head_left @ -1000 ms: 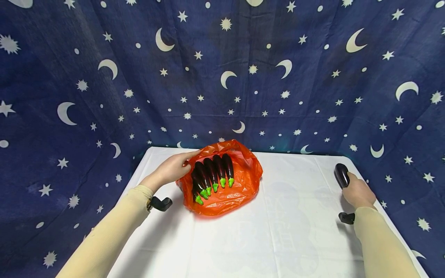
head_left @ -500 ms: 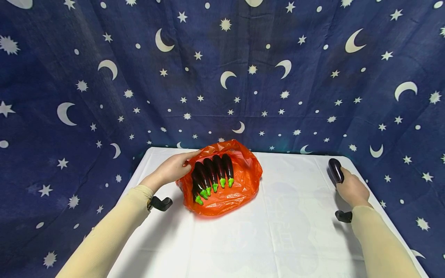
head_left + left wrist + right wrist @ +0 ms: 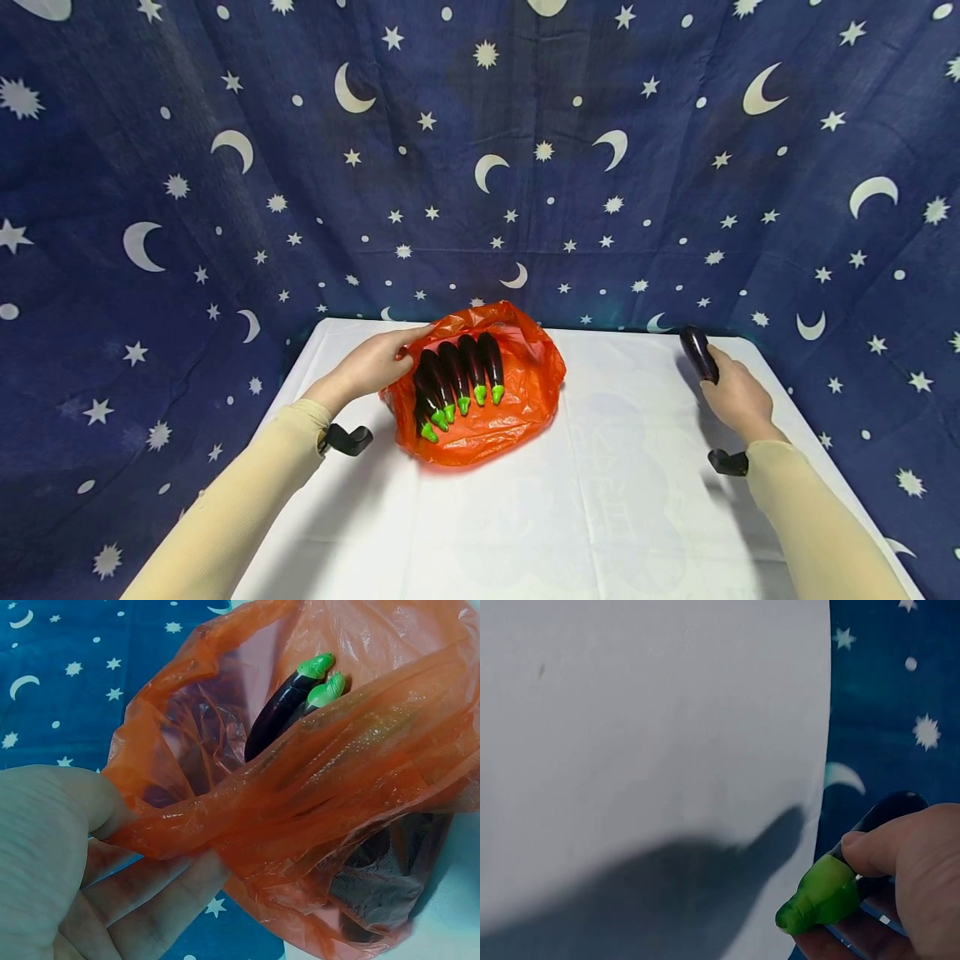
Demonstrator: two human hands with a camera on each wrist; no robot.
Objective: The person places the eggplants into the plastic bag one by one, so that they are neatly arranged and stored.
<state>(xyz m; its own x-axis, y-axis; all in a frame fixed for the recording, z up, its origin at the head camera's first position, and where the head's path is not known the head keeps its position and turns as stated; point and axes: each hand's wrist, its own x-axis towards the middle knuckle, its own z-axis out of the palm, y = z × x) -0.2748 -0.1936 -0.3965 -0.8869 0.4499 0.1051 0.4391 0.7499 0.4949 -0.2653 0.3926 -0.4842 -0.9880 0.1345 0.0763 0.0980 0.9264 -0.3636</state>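
Note:
An orange-red plastic bag (image 3: 517,417) lies with its mouth open on the table, left of the middle. Several dark purple eggplants (image 3: 453,367) with green stem ends lie side by side inside it. My left hand (image 3: 363,367) pinches the bag's left rim; in the left wrist view the thumb and fingers (image 3: 161,896) hold the thin plastic edge. Over the table's right side, my right hand (image 3: 738,396) grips a single eggplant (image 3: 699,354), its dark end pointing away. The right wrist view shows this eggplant's green cap (image 3: 825,896) sticking out below the thumb.
A white cloth covers the table (image 3: 600,517). Behind and around it hangs a dark blue curtain (image 3: 420,275) with moons and stars. Black straps (image 3: 348,440) sit at both wrists. The right hand's shadow falls on the cloth.
My right hand has moved left and slightly farther away with the eggplant in its grip. The left hand and the bag have stayed in place.

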